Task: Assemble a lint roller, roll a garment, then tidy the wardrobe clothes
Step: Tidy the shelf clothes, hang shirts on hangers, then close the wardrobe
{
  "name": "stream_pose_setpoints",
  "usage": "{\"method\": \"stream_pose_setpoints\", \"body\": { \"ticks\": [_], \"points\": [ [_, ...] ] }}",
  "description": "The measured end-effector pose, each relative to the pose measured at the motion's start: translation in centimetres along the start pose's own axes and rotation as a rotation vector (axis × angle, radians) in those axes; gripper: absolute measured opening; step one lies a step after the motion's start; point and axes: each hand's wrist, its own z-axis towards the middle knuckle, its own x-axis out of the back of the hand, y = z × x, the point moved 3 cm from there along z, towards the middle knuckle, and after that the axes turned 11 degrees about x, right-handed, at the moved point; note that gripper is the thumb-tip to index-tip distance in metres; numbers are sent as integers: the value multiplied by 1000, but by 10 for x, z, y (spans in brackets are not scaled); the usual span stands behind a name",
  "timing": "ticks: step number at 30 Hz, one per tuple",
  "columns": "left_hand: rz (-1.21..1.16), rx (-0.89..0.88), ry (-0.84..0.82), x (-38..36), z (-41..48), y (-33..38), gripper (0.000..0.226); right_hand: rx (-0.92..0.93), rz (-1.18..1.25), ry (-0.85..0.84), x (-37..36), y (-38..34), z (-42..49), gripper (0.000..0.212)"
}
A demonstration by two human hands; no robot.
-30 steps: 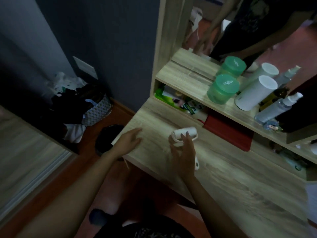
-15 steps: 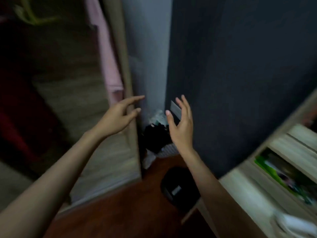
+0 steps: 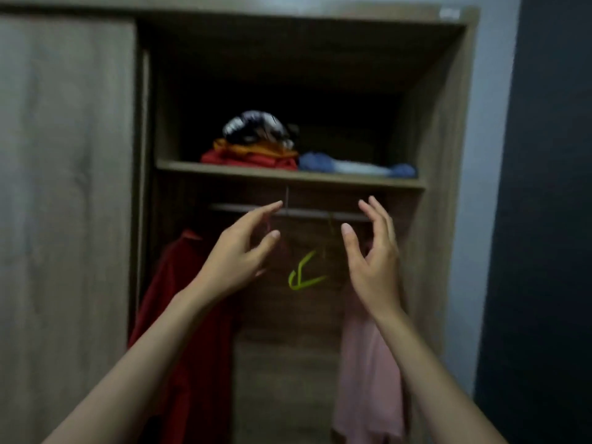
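I face an open wooden wardrobe [image 3: 445, 129]. A red garment [image 3: 179, 315] hangs at the left of the metal rail [image 3: 307, 213], a pink garment [image 3: 368, 379] at the right. Between them hangs an empty yellow-green hanger [image 3: 302, 277]. On the shelf [image 3: 288, 176] lie a pile of red and orange folded clothes [image 3: 253, 155] with a dark shiny item on top, and a blue garment [image 3: 355, 168]. My left hand [image 3: 240, 251] and right hand [image 3: 371, 254] are raised in front of the rail, fingers spread, holding nothing. The lint roller is out of view.
The wardrobe's sliding door [image 3: 64, 203] covers the left half. A pale wall [image 3: 490, 155] and a dark blue wall [image 3: 551, 219] stand to the right of the wardrobe.
My right hand let go of the lint roller on the dressing table. My view swung left and up from the table to the wardrobe, and both empty hands rose to the rail.
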Motion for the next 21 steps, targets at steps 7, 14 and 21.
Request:
{"method": "stream_pose_setpoints", "body": {
  "ticks": [7,14,21],
  "points": [
    [83,-40,249,51,91,-15,48,111,136,-10,-80,26,100,43],
    [121,-1,344,76,168,-32,51,148,182,-47,-150,49,162,46],
    [183,93,238,90,227,-61,55,86,115,-169,-198,67,199,49]
  ]
}}
